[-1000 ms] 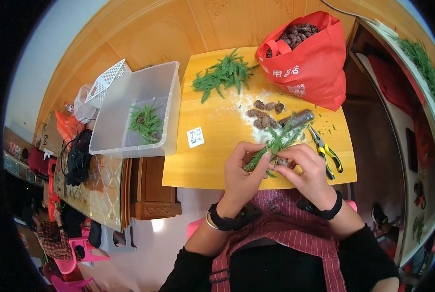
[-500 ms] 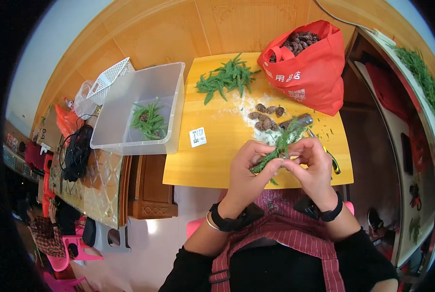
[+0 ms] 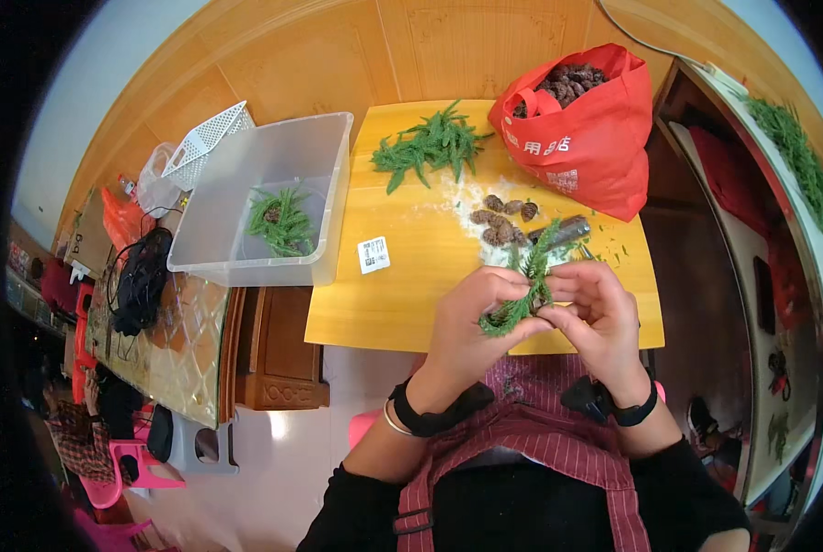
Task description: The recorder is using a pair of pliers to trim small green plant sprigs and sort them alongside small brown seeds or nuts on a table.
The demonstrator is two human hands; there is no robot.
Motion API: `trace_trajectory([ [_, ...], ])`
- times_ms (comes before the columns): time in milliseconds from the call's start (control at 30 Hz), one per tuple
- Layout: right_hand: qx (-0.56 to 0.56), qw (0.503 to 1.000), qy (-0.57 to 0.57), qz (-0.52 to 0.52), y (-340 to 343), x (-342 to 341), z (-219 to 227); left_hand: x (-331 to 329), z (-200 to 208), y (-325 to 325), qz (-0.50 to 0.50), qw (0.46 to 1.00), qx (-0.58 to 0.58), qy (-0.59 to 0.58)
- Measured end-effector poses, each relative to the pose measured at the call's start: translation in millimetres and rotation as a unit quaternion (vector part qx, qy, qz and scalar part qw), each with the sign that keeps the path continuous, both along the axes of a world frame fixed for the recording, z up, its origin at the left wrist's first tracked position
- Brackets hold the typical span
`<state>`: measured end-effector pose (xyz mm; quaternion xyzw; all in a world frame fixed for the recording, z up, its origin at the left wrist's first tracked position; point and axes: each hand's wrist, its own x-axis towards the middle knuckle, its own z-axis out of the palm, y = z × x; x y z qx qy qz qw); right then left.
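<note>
Head view: right hand, pinching the sprig, now mostly hides the pliers.

The long, green, needled conifer sprig, spread fairly straight between the two grips a second ago, has been bent into a tighter curve. Its lower end is now curled against the left grip, and its tip is now laid across the dark brown cylindrical roll beyond both grips. The steel pliers with yellow-and-black handles, fully visible earlier, are now mostly hidden by the right grip, which has been shifted rightward.
</note>
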<state>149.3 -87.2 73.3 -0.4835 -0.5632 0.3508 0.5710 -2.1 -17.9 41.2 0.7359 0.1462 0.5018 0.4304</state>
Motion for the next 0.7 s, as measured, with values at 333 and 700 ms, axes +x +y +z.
trace_trajectory([
  [333, -0.021, 0.999, 0.032, -0.017, -6.1, -1.0, 10.4, 1.4, 3.4, -9.0, 0.063, 0.997, 0.032, 0.009],
  [700, 0.175, 0.96, -0.216, 0.032, 9.9, 22.9, 50.3, -6.0, 17.7, -16.1, 0.048, 0.998, 0.031, 0.035],
])
